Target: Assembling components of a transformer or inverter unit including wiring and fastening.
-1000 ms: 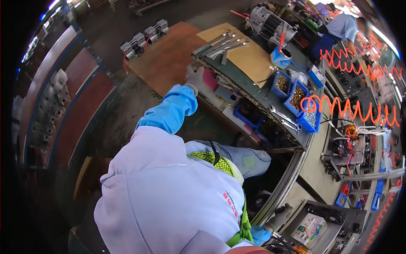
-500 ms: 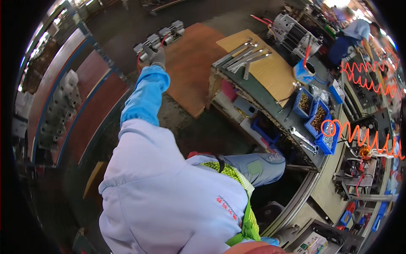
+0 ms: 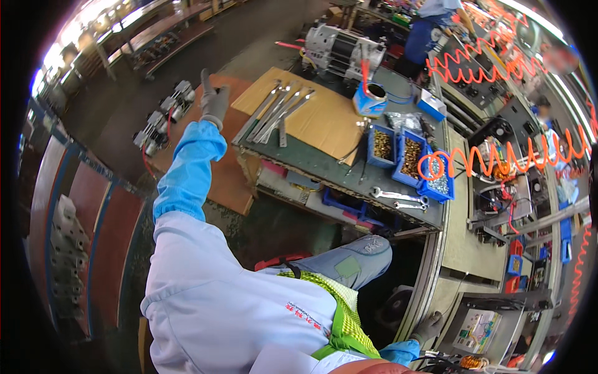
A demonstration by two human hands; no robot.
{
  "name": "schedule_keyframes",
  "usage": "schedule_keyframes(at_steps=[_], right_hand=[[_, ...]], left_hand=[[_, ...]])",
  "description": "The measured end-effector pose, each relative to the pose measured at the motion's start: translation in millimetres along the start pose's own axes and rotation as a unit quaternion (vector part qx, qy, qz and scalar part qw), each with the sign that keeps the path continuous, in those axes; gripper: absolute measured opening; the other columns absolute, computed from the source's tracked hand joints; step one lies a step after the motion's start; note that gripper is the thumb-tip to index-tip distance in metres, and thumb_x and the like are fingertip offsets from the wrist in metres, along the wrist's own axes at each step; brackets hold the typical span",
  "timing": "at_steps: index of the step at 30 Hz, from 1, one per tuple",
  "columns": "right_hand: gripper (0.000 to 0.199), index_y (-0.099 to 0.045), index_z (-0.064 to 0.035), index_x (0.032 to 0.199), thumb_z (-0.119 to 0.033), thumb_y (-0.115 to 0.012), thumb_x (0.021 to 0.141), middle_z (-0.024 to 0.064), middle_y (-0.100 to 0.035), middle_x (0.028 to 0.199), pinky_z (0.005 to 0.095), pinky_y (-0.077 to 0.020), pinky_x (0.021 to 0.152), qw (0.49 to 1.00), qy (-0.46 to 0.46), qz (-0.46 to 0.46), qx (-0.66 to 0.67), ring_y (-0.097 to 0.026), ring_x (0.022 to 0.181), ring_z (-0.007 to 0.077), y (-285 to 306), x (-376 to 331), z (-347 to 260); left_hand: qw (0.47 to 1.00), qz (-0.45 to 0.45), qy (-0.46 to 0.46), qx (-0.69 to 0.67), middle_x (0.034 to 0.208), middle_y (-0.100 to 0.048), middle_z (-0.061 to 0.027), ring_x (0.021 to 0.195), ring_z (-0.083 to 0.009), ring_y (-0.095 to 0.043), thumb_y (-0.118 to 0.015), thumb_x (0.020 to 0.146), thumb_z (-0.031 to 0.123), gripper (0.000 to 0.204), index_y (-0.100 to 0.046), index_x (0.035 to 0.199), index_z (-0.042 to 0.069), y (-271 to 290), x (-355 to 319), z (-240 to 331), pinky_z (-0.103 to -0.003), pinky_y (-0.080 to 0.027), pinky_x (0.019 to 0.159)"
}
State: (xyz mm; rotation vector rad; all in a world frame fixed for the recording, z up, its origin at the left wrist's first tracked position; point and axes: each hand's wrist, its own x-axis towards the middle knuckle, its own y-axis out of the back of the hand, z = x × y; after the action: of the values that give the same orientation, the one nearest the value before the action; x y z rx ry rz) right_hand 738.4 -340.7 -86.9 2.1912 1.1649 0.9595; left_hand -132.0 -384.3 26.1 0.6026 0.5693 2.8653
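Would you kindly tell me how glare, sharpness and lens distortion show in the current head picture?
Head view: glare whitens the upper-left rim; head view: the fisheye bows the rack at left, which sits in dim light; head view: the left hand and wrenches look fairly clear.

I look through a wide fisheye worn on the head, facing down and outward over the chest, which is very near. The left hand is farther off, the bench to its right; the right hand sits low, toward the curved rim. Far beyond the left hand, I can't judge depth well.
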Motion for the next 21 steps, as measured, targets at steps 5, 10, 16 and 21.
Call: schedule_keyframes(at_steps=[5,10,16,21], right_hand=[[0.042,-0.062,0.0012,0.095,-0.036,-0.042,0.095,0.0177,-0.059,0.091,0.0419,-0.0435,0.077,0.993,0.075,-0.019,-0.095,-0.055,0.086,0.0329,-6.2,12.3,-19.5],[0.04,-0.061,0.0016,0.097,-0.033,-0.041,0.095,0.0176,-0.058,0.092,0.0409,-0.0437,0.076,0.996,0.073,-0.003,-0.054,-0.055,0.086,0.0327,-3.5,4.3,-27.1],[0.037,-0.061,0.0,0.095,-0.031,-0.041,0.094,0.0176,-0.057,0.09,0.0407,-0.0433,0.076,0.995,0.055,-0.018,-0.08,-0.054,0.085,0.0329,-5.0,8.0,-14.8],[0.036,-0.061,-0.001,0.094,-0.03,-0.04,0.094,0.0164,-0.057,0.089,0.0413,-0.0426,0.075,0.993,0.07,-0.006,-0.098,-0.054,0.085,0.0332,-7.6,8.8,-12.5]], left_hand=[[0.963,-0.011,-0.216,-0.162,0.068,-0.059,-0.0067,0.056,-0.019,-0.055,-0.06,0.083,0.014,0.078,-0.013,0.146,0.019,-50.1,-40.1,88.9,-0.034,-0.045,0.054],[0.934,-0.055,-0.319,-0.149,0.069,-0.058,-0.0079,0.058,-0.0181,-0.057,-0.06,0.082,0.01,0.076,-0.018,0.145,0.019,-85.4,-53.9,190.8,-0.033,-0.047,0.056],[0.944,-0.141,-0.294,0.044,0.093,-0.063,-0.0228,0.082,-0.0412,-0.06,-0.053,0.083,0.026,0.065,-0.025,0.141,0.022,-132.3,29.2,199.1,-0.048,-0.047,0.074],[0.954,-0.11,-0.28,0.011,0.106,-0.059,-0.0276,0.098,-0.0434,-0.056,-0.055,0.081,0.031,0.064,-0.029,0.139,0.024,-130.0,45.4,247.0,-0.049,-0.044,0.083]])
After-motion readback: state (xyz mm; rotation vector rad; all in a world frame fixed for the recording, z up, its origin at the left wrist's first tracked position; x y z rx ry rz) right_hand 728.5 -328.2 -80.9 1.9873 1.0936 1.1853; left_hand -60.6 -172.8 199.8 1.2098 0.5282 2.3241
